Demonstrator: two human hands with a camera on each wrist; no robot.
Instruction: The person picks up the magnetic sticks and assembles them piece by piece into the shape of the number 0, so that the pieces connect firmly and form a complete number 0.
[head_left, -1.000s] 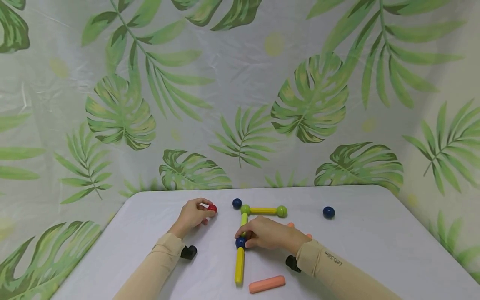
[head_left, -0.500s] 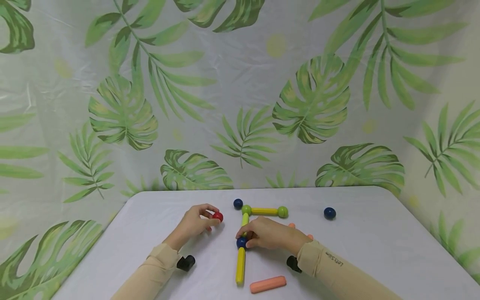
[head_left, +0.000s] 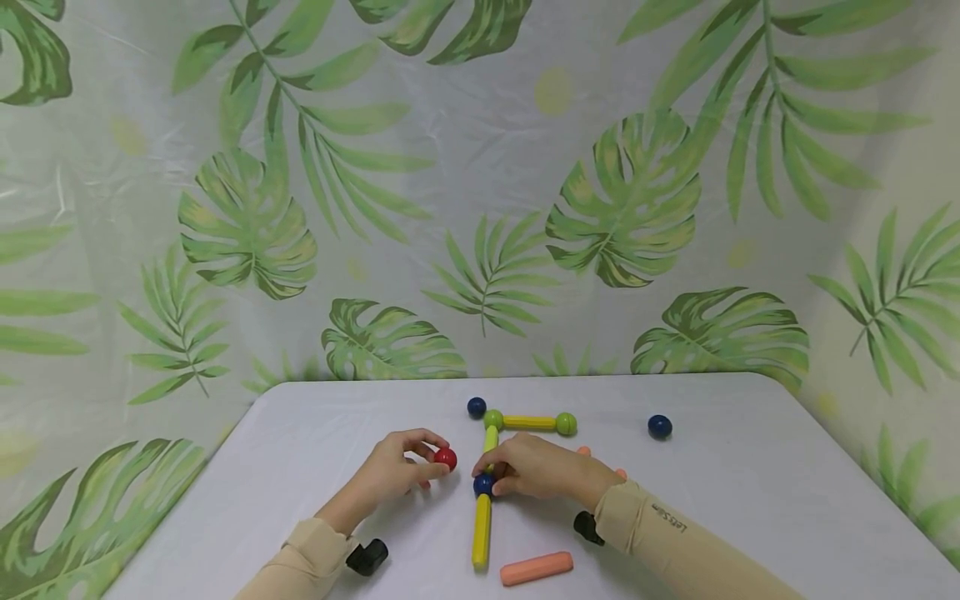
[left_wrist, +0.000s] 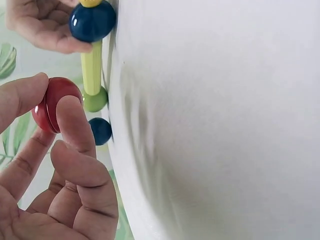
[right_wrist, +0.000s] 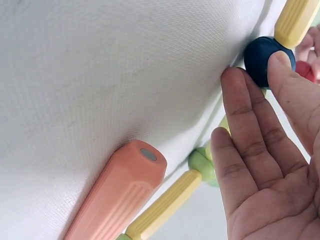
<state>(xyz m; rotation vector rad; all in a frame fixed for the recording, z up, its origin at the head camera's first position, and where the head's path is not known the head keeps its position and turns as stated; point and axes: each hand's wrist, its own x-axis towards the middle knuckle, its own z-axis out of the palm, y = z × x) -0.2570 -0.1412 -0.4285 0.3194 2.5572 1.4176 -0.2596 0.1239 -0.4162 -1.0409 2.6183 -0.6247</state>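
My left hand (head_left: pixel 397 471) pinches a red ball (left_wrist: pixel 56 102) between thumb and fingertips, left of the joined pieces. My right hand (head_left: pixel 536 467) holds a dark blue ball (head_left: pixel 483 485) with its thumb on one side, as the right wrist view shows. From that ball a yellow stick (head_left: pixel 482 533) runs toward the front. A light green stick (left_wrist: pixel 91 70), partly hidden by my right hand in the head view, runs back from it to a green ball (head_left: pixel 492 419). Another yellow stick (head_left: pixel 528 422) joins that one to a second green ball (head_left: pixel 566 423).
A loose blue ball (head_left: pixel 476 407) lies beside the back green ball, and another blue ball (head_left: pixel 660 427) stands farther right. An orange stick (head_left: pixel 536 568) lies near the front. More orange pieces (right_wrist: pixel 120 190) show beyond my right forearm. The table is white (head_left: pixel 720 500).
My left hand has brought the red ball toward the front and to the right, closer to the blue ball under my right hand. The right hand has stayed in place.
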